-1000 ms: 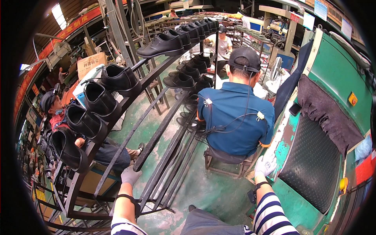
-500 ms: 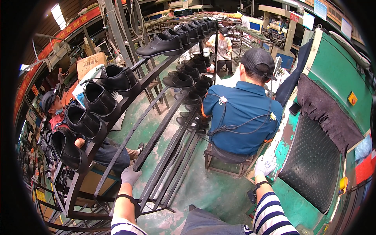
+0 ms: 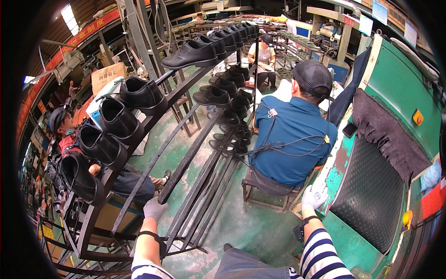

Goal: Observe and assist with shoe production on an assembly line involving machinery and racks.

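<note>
My left hand (image 3: 154,208), in a pale glove, is closed round the near end of a dark rack bar (image 3: 179,174). Part of its fingers is hidden behind the bar. My right hand (image 3: 315,196), gloved in white, lies with its fingers stretched on the worn edge of a green machine (image 3: 341,160). It holds nothing. Above my left hand, black leather shoes (image 3: 121,121) stand along the top tier of the metal rack (image 3: 134,125). More black shoes (image 3: 212,96) sit on the tiers below.
A person in a blue shirt (image 3: 290,139) sits on a stool (image 3: 267,195) ahead of me. At left, another person (image 3: 67,135) is behind the rack; a third (image 3: 265,60) sits farther off. The machine carries a black textured pad (image 3: 371,195) and a phone (image 3: 349,129).
The person in the blue shirt has shifted slightly to the right, with the head turned more rightward. The far seated person has moved a little. Both my hands have stayed put.
</note>
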Tool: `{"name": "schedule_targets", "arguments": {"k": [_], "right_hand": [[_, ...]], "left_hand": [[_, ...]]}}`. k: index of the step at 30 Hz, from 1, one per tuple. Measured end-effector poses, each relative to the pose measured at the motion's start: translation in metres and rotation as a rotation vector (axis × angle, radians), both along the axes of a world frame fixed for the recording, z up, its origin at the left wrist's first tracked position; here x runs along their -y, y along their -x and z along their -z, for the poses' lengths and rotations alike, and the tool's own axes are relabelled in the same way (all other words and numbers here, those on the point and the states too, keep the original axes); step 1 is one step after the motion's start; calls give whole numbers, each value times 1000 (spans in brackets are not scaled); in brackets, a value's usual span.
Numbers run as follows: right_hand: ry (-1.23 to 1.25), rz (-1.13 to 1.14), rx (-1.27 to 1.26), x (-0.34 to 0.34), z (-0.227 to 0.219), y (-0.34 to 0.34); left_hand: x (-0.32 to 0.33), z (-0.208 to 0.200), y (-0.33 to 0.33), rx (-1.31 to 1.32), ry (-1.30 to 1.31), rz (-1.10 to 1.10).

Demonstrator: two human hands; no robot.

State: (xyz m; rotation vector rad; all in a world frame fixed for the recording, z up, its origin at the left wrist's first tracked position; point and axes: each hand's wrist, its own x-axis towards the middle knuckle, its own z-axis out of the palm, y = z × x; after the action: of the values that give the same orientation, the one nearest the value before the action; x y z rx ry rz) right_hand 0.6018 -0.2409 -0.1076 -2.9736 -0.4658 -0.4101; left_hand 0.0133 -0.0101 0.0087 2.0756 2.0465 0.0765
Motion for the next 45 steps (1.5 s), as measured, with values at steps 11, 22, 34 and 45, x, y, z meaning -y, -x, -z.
{"name": "schedule_targets", "arguments": {"k": [11,22,34,45], "right_hand": [[-15,-3,-65,-3,-12,6],[14,23,-16,2,-1,1],[-11,24,-131,-14,-23,15],[-178,-7,-93,9,-20,5]], "left_hand": [[1,5,10,-22,-35,-9],[7,-8,-1,-44,108,-51],[-1,-2,11,50,-35,27],[-3,16,13,52,35,-42]]}}
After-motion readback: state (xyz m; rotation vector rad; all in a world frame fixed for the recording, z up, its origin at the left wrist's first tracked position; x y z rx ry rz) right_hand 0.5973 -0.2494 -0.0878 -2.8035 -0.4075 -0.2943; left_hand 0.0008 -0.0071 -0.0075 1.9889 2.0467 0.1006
